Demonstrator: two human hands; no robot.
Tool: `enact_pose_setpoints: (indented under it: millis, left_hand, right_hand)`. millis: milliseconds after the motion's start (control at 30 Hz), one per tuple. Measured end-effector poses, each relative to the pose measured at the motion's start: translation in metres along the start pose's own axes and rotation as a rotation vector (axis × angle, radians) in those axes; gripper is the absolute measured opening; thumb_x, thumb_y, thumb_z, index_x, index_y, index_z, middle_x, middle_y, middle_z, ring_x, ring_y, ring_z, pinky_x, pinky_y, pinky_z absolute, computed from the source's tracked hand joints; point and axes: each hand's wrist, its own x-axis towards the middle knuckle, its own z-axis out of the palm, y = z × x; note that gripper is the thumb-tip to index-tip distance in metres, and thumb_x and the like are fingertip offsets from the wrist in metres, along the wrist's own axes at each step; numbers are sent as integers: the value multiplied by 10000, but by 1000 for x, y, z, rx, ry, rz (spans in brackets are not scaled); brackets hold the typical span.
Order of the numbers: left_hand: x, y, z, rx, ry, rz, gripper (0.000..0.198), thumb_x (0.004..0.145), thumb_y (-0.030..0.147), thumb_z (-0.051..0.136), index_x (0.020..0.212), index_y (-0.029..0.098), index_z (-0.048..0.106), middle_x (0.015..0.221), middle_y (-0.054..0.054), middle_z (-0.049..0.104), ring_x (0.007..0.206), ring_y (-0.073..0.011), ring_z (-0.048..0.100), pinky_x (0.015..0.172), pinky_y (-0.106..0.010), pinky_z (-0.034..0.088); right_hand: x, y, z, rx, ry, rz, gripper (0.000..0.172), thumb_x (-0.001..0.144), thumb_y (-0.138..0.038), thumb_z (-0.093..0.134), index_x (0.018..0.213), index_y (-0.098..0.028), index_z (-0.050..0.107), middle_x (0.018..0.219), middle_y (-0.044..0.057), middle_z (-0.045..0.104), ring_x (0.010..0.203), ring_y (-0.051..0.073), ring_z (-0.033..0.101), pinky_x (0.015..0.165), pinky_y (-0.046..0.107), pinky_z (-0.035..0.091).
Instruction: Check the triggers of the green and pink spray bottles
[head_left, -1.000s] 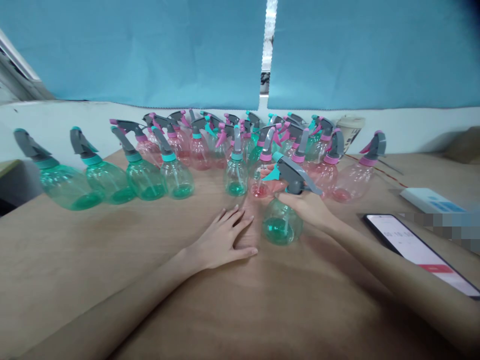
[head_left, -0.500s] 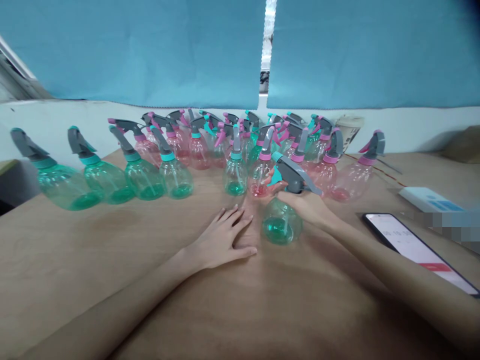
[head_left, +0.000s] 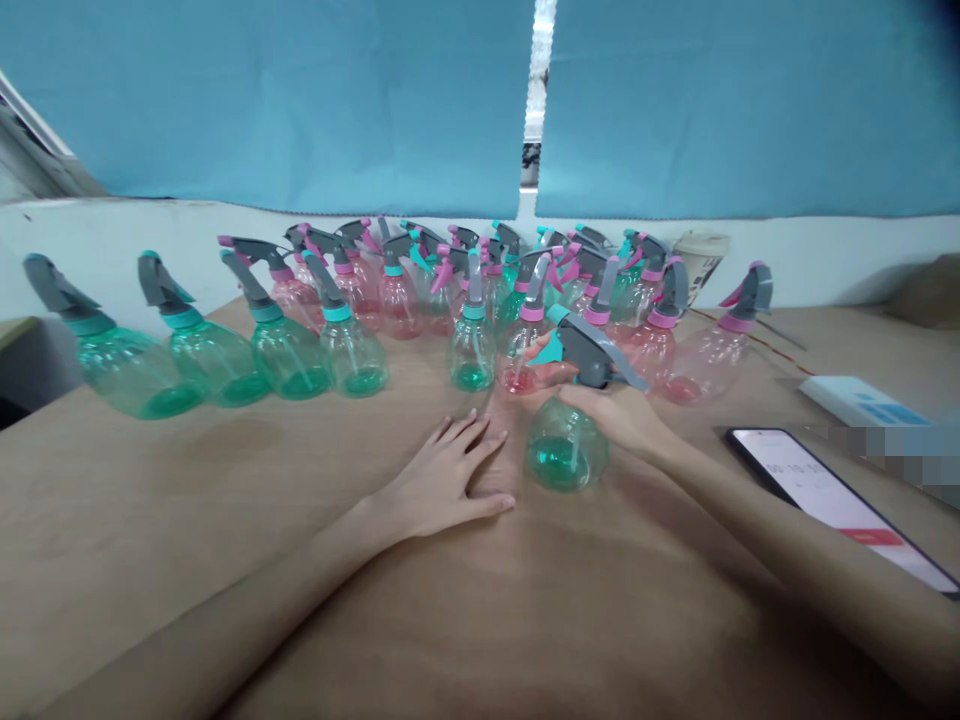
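Note:
My right hand (head_left: 611,408) is wrapped around the neck of a green plastic spray bottle (head_left: 564,447), which has a grey trigger head and a teal collar. The bottle's base seems to rest on the wooden table (head_left: 187,520). Its fingers reach past the neck, just in front of a pink spray bottle (head_left: 521,365). My left hand (head_left: 450,480) lies flat on the table, fingers apart, holding nothing. Several green spray bottles (head_left: 289,358) stand or lean in a row ahead of it, with a dense cluster of pink spray bottles (head_left: 397,305) behind them.
A phone (head_left: 825,495) lies on the table to the right, with a white box (head_left: 859,400) beyond it. A paper cup (head_left: 697,265) stands behind the bottles. A thin wire runs along the right side. A white wall and blue curtain (head_left: 262,100) close off the back.
The sprayer head in my right hand has tipped slightly to the right. My left hand and the standing bottles have not visibly moved.

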Motion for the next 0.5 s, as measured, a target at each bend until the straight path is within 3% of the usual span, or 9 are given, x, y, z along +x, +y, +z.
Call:
enact_pose_setpoints:
  millis: [233,500]
  left_hand:
    - [0,-1,2,9,4,-1,837,834,741,369,1461,189,320,1536,-143,271,1428,-318,187,1137,-520,163]
    - [0,-2,2,15,-2,-5,834,835,746,358,1466,203,307,1542,-135,254,1432,-312,176,1136,-511,162]
  right_hand:
    - [0,7,2,45,3,47,160,592,-291,526,533,-240,388,511,-43,384,538,141,394,506,287,373]
    - [1,9,2,17,5,9,92,634,-325,585,623,-253,529,563,-9,498,627,206,521,548,346,446]
